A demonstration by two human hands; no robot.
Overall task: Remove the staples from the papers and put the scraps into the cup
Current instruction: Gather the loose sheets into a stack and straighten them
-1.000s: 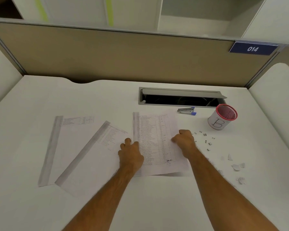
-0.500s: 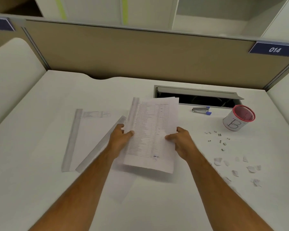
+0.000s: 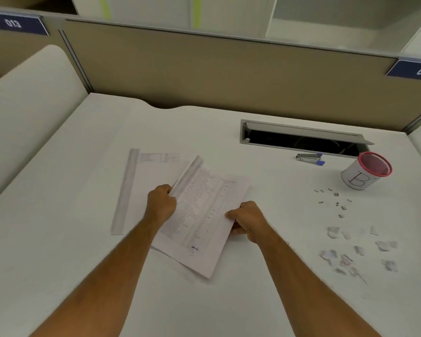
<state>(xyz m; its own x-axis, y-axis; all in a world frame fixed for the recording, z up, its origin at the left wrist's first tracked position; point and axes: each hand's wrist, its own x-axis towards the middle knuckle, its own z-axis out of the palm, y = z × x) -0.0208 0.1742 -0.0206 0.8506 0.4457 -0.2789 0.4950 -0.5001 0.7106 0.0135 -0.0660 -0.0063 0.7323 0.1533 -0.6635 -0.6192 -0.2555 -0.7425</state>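
The worktop [image 3: 229,300] is white and matt, with a curved notch at its far edge. Behind it stands a tan partition [image 3: 229,76] with a grey top rail. Two blue number plates hang on it: "013" [image 3: 16,23] at the far left and "014" [image 3: 416,70] at the far right. Beyond the partition there are pale cabinets with two yellow-green stripes. A low rounded cream panel [image 3: 29,93] closes the left side of the worktop.

In the worktop, far right of centre, a cable slot [image 3: 301,139] is open, with its grey flap raised; inside it is dark. Just in front of the slot lies a small stapler [image 3: 310,158] with a blue end. To its right stands the cup [image 3: 365,172], white with a red mesh rim and a letter "B" drawn on its side.

Near the cup, toward the person, the staples [image 3: 336,203] lie loose on the worktop. Closer still, the scraps [image 3: 355,249] of torn paper are spread out, well apart from the cup.

The left hand [image 3: 162,205] grips the left edge of a printed sheet [image 3: 204,215], fingers curled round it. The right hand [image 3: 247,220] pinches the right edge of the same sheet. The sheet is turned at an angle over another paper. A further paper [image 3: 136,186] lies flat to the left.
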